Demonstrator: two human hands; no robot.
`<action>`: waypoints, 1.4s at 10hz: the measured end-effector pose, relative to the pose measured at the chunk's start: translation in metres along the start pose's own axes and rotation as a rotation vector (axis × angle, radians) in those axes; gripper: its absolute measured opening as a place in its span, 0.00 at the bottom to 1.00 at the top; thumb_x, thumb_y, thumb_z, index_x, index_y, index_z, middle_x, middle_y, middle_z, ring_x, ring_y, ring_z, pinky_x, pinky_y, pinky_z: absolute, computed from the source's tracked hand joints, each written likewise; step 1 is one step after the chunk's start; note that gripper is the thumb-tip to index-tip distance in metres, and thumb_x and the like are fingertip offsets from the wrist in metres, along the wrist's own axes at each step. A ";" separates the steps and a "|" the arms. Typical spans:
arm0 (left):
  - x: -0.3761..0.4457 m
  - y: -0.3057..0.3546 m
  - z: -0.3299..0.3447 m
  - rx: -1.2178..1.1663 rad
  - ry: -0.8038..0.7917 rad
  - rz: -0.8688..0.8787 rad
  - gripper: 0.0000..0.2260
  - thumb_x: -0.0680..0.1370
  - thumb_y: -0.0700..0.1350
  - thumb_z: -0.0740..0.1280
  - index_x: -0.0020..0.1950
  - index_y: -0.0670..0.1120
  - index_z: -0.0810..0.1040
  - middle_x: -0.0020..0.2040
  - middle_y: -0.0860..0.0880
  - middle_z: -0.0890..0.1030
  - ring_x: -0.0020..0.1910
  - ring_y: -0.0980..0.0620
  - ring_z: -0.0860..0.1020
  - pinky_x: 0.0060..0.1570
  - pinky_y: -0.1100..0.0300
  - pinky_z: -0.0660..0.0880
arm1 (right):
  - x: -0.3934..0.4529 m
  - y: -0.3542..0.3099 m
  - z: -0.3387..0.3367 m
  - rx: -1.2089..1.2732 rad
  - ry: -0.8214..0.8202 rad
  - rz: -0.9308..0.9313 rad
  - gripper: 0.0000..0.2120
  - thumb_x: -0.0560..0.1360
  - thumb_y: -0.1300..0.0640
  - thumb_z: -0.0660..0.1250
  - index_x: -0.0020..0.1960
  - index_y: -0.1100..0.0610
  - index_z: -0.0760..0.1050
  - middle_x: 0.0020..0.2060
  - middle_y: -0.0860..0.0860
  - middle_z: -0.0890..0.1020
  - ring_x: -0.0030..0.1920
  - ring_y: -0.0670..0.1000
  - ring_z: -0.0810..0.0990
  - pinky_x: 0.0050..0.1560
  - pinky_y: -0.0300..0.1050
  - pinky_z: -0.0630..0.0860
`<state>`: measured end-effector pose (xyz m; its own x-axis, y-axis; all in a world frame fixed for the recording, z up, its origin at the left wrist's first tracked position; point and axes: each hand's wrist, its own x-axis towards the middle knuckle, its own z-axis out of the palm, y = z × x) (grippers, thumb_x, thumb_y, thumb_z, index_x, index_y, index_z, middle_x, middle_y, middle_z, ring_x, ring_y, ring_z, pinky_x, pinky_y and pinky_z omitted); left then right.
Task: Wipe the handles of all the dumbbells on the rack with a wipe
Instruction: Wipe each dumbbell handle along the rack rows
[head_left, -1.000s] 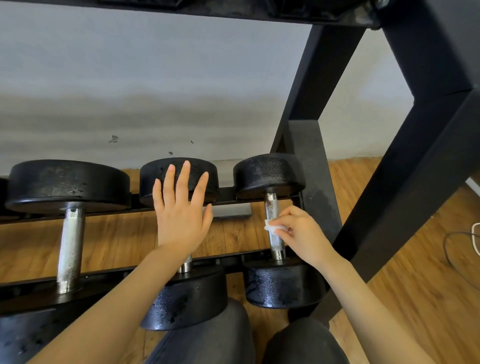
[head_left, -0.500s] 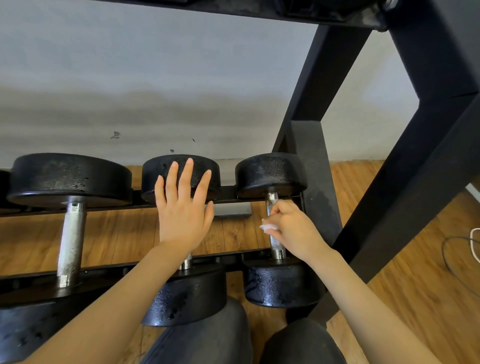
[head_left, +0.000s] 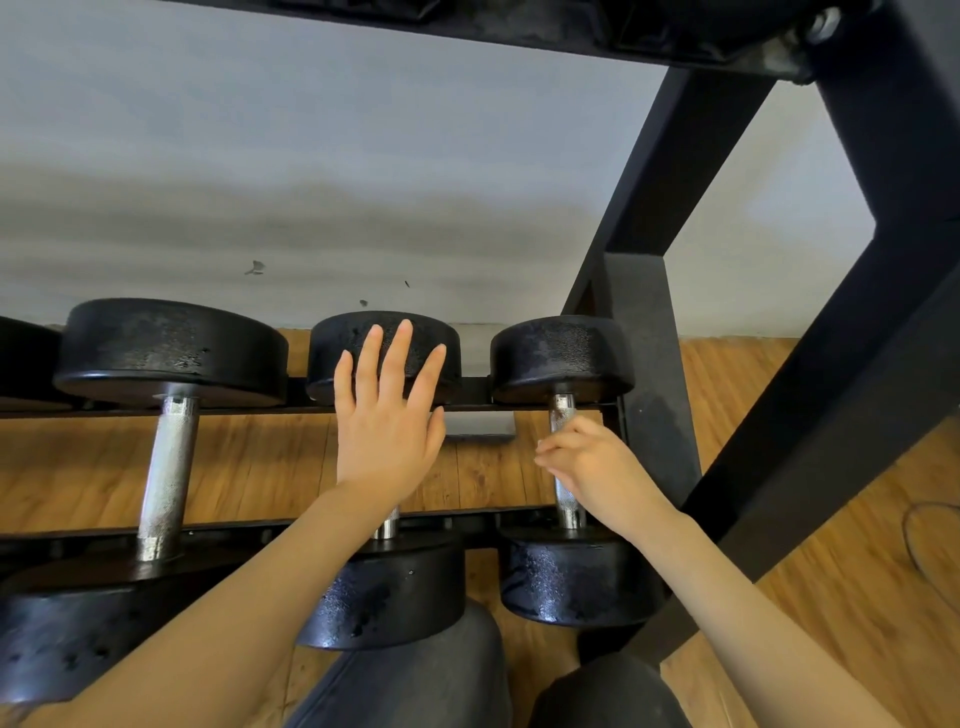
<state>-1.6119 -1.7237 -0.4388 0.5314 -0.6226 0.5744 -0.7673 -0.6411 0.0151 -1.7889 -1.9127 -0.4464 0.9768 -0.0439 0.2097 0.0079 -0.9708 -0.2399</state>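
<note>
My right hand (head_left: 597, 467) is curled round the knurled steel handle (head_left: 563, 415) of the rightmost black round-headed dumbbell, the wipe hidden inside; I judge that handle mid-wipe. My left hand (head_left: 387, 421), fingers straight, hovers above the middle dumbbell (head_left: 384, 587), whose handle should come next.

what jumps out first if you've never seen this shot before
Two bare hands reach into a black rack of dumbbells: the right hand is curled round the steel handle of the rightmost dumbbell, while the left hand hovers flat with fingers straight over the middle dumbbell. To the left sits a bigger dumbbell with a long bare handle, untouched.
</note>
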 end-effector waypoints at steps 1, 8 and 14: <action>0.000 0.000 0.000 -0.001 0.001 0.003 0.28 0.75 0.50 0.70 0.74 0.48 0.69 0.76 0.39 0.64 0.75 0.36 0.58 0.71 0.37 0.54 | -0.008 0.011 -0.001 0.083 0.062 0.026 0.07 0.74 0.59 0.70 0.50 0.59 0.83 0.49 0.46 0.79 0.50 0.44 0.75 0.52 0.38 0.75; 0.000 0.000 0.003 -0.012 0.005 0.004 0.28 0.75 0.50 0.70 0.75 0.48 0.68 0.76 0.39 0.63 0.76 0.36 0.58 0.72 0.37 0.53 | 0.000 0.005 -0.014 0.002 0.026 0.129 0.05 0.73 0.59 0.72 0.48 0.54 0.84 0.48 0.45 0.81 0.51 0.50 0.76 0.52 0.41 0.73; 0.000 0.001 0.001 -0.024 0.019 -0.001 0.27 0.76 0.48 0.68 0.74 0.48 0.69 0.76 0.39 0.63 0.76 0.36 0.58 0.72 0.38 0.52 | -0.017 -0.012 -0.022 0.090 -0.188 0.199 0.03 0.72 0.56 0.73 0.45 0.51 0.84 0.45 0.45 0.77 0.48 0.48 0.77 0.48 0.45 0.77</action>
<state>-1.6122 -1.7248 -0.4401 0.5251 -0.6133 0.5900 -0.7755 -0.6304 0.0349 -1.8100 -1.9058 -0.4262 0.9835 -0.1787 -0.0272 -0.1771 -0.9222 -0.3438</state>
